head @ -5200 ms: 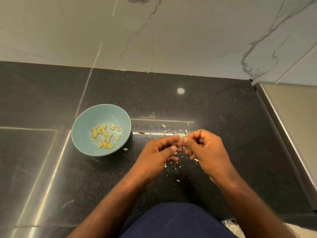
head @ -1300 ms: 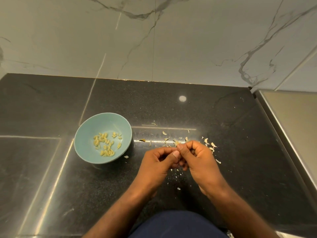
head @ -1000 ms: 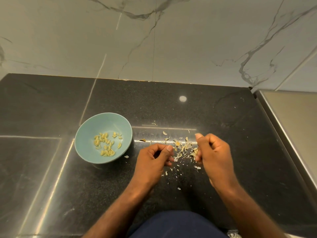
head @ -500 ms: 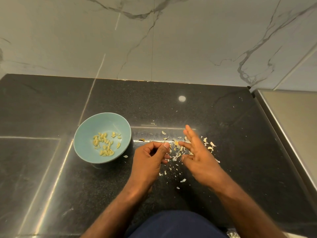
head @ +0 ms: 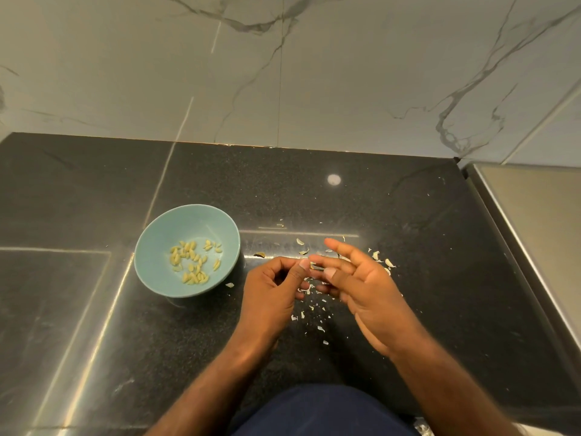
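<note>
A small seed (head: 314, 266), mostly hidden between fingertips, sits above the table (head: 361, 202) to the right of the bowl (head: 188, 220); its shape is unclear. The left hand (head: 270, 291) pinches it in a closed grip. The right hand (head: 367, 287) has a loose, open grip and touches it with straight fingers. Moments earlier the right hand was spread apart from the left over the shell bits (head: 314, 309).

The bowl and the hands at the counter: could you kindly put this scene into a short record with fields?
left hand: fingers curled, pinching a small seed piece at the thumb tip
right hand: fingers straight, close beside the left hand
surface: black counter
bowl: teal bowl, upright, left of both hands
contents: pale seeds in a loose heap
litter: shell bits scattered on the counter around the hands
</note>
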The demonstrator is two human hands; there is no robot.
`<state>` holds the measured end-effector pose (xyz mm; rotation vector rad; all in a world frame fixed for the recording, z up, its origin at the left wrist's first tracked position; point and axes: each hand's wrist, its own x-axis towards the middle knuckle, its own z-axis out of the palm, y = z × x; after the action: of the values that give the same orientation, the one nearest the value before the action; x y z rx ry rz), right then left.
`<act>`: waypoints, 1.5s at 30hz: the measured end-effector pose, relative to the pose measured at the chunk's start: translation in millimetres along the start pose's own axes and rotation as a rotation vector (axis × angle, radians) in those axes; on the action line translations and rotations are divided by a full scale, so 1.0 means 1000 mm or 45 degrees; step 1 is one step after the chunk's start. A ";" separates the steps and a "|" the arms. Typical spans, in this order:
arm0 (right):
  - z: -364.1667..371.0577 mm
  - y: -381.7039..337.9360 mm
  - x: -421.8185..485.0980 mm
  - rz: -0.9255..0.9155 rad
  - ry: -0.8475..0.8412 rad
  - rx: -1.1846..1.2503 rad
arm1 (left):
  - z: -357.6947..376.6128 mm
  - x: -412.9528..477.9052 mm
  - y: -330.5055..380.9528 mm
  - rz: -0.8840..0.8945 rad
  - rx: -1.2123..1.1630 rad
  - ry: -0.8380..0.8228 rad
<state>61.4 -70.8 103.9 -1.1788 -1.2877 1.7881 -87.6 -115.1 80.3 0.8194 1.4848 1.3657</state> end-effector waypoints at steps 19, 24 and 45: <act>-0.006 0.005 0.005 -0.001 0.313 0.405 | -0.001 -0.001 0.001 -0.007 0.019 0.047; -0.008 0.007 0.005 -0.069 0.382 0.046 | 0.000 0.000 0.001 -0.017 0.022 0.023; 0.007 -0.001 -0.007 -0.415 0.201 -0.598 | 0.001 -0.010 0.011 0.299 0.382 -0.096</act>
<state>58.2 -79.4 108.2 -1.2343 -1.7447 1.1695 -84.9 -121.8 93.3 1.2550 1.5945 1.2794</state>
